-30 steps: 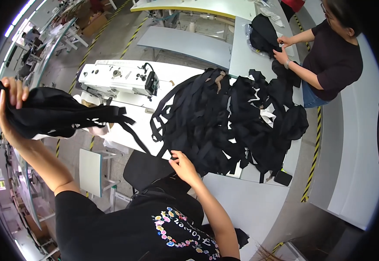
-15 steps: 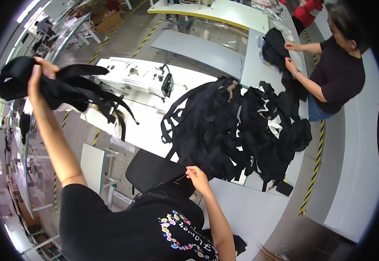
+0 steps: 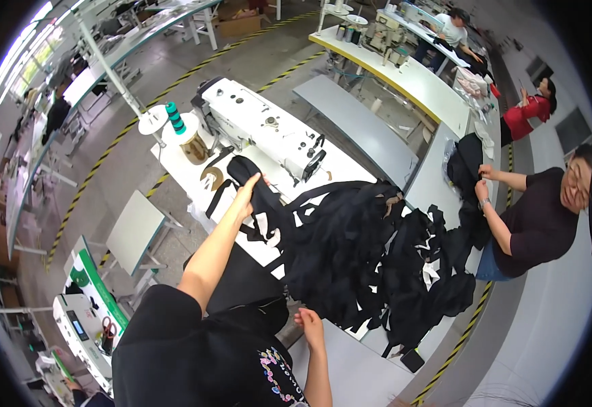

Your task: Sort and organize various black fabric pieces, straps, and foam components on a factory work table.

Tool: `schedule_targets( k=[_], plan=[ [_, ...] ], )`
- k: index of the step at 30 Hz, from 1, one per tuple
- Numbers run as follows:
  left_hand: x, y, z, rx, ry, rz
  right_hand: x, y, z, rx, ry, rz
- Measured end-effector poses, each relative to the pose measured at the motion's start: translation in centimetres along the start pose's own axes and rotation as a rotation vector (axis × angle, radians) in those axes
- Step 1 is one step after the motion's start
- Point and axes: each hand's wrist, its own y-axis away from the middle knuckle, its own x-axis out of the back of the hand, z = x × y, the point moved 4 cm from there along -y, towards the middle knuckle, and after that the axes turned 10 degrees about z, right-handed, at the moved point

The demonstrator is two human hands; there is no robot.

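Observation:
My left hand (image 3: 247, 197) grips a black cloth piece (image 3: 263, 192) at the near side of the white sewing machine (image 3: 269, 125). The cloth's lower part runs into the pile, with white bits showing beside it. Its strap ends cannot be told from the other straps. My right hand (image 3: 311, 330) is held in front of my body, below the pile, with loosely bent fingers and nothing visible in them. A large heap of black fabric pieces and straps (image 3: 340, 254) covers the table to the right of the machine.
A teal thread cone (image 3: 175, 119) stands left of the machine. A dark phone-like slab (image 3: 413, 360) lies by the table's near right corner. Across the table, a person in a dark top (image 3: 537, 217) handles black cloth. A grey bench (image 3: 364, 122) is behind the machine.
My left hand has come down from high on the left to the table beside the machine, still holding black cloth. My right hand remains near my body. The view has shifted.

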Motion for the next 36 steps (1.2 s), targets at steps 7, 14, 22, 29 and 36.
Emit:
schedule_targets(
  k=[7, 14, 22, 29, 36],
  plan=[
    [8.8, -8.5, 3.3, -0.22, -1.373, 0.224, -0.4, -0.6, -1.7, -0.032, 0.062, 0.003],
    [1.2, -5.9, 13.7, -0.964, -1.182, 0.393, 0.7, -1.9, -1.6, 0.0, 0.054, 0.098],
    [-4.4, -8.3, 17.3, -1.482, -1.33, 0.264, 1.5, -5.8, 0.0, 0.228, 0.416, 0.241],
    [-4.7, -10.2, 16.1, -1.359, -1.516, 0.274, 1.0, -7.2, 0.3, 0.176, 0.44, 0.249],
    [-4.5, -9.7, 16.1, -1.408, -1.442, 0.302, 0.6, -7.5, -0.2, 0.123, 0.349, 0.234]
  ],
)
